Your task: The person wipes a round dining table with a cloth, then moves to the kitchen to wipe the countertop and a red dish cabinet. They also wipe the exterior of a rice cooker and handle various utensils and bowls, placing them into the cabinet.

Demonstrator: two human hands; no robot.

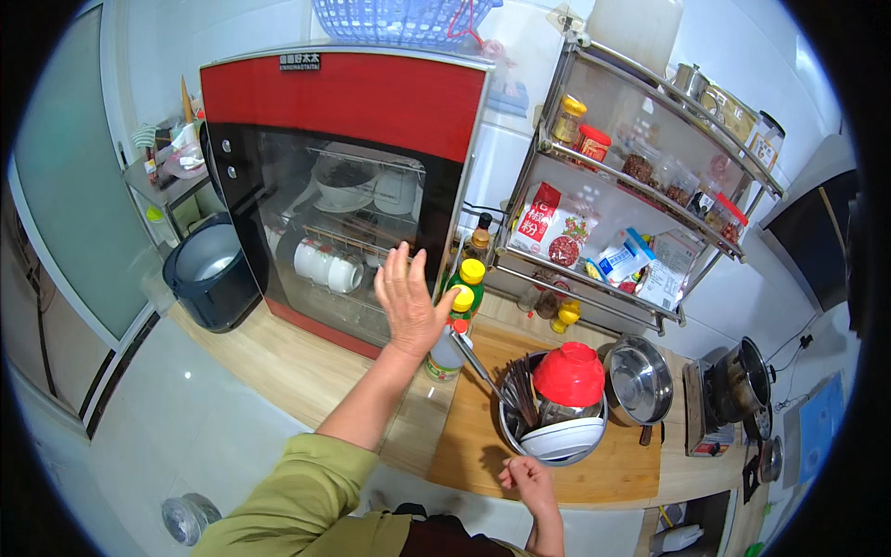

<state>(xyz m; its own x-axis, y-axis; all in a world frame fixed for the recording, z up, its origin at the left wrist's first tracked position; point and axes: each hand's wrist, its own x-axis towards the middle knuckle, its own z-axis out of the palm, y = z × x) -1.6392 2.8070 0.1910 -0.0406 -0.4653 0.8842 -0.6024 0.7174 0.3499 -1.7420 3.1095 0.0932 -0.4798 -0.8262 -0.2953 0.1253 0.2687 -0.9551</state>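
My left hand (409, 299) is raised with its fingers extended, in front of the glass door of a red and black dish cabinet (341, 104). Whether it touches the glass cannot be told. Behind the glass, white bowls (327, 266) sit on a wire rack, with more dishes above. My right hand (530, 482) has its fingers curled in, nothing visible in them, near the front of a metal basin (511, 438). The basin holds a red bowl (569, 374) turned upside down, white dishes (564, 438), dark chopsticks (518, 393) and a utensil with a metal handle (473, 356).
Bottles with yellow caps (472, 271) and a clear bottle (445, 358) crowd the cabinet's right side. A wooden board (480, 463) lies under the basin. A steel pot (638, 386), a burner (703, 411) and a spice rack (585, 157) are rightward; a dark bin (216, 278) stands left.
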